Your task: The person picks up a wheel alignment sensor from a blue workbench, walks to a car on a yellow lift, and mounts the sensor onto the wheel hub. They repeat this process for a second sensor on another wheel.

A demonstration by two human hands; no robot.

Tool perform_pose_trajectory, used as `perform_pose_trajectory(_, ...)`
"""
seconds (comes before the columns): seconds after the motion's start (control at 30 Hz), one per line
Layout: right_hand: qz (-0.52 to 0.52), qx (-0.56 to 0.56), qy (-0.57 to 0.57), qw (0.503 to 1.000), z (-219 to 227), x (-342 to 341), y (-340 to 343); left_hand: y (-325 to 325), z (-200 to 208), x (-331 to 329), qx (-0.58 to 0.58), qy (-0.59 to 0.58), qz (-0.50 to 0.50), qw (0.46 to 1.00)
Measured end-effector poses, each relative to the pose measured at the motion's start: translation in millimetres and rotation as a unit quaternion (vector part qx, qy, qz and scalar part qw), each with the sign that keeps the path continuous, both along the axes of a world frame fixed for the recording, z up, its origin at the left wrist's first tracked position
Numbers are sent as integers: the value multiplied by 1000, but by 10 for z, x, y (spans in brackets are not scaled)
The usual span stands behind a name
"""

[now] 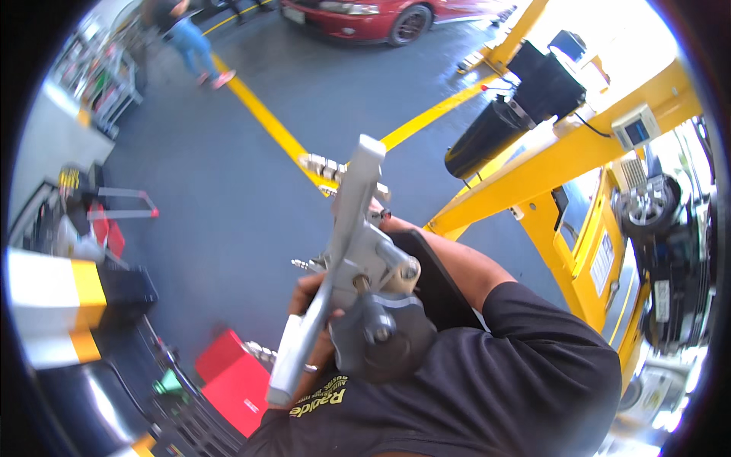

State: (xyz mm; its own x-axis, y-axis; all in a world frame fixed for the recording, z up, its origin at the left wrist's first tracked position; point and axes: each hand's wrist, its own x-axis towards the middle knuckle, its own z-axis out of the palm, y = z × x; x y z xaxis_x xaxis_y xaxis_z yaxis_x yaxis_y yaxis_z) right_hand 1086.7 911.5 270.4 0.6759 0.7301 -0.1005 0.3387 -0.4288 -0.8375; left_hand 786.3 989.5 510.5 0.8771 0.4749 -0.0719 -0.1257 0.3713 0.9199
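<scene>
A grey metal wheel alignment clamp (354, 206) is close in front of my chest, its long bar tilted from upper right to lower left. Silver stepped claws stick out past the bar, and a dark round knob (381, 335) faces up at its middle. My left hand (316, 305) is curled around the clamp behind the lower part of the bar; some fingers show at the bar's edge. Up by the bar's top end, my right hand (375, 207) is at the clamp, with a dark band at the wrist. The bar covers most of its fingers. A flat black panel (438, 282) lies beneath my right forearm.
Yellow lift posts and beams (502, 194) with a black cylinder (487, 141) stand at right, beside a vehicle wheel (647, 206). A red car (358, 19) is ahead; a person (190, 46) is at far left. Red boxes (236, 396) and a striped barrier (57, 305) lie lower left.
</scene>
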Motion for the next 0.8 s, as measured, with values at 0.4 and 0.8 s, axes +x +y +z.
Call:
perform_pose_trajectory(0.4, -490, 371, 401, 679, 984, 3878, 72, 716, 126, 5447, -107, -222, 42, 968)
perform_pose_trajectory(0.8, -651, 358, 247, 623, 1039, 7516, -892, 899, 181, 10541, -170, -133, -221, 951)
